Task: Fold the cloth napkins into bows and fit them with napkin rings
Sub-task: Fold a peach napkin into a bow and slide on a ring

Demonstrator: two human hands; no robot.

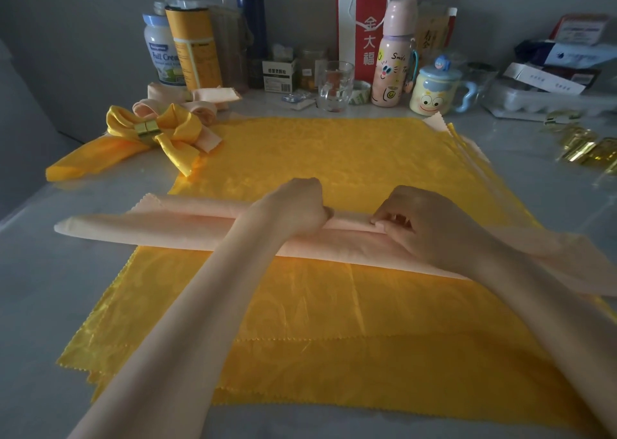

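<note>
While pinched, napkin (pixel 150 228) under left grip (pixel 293 206), right grip (pixel 422 230)

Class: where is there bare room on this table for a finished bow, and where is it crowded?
Free: tabletop left of the yellow cloths, nearer than the peach napkin; a strip between those cloths and the gold rings. Crowded: the back row of bottles and mugs.
</note>
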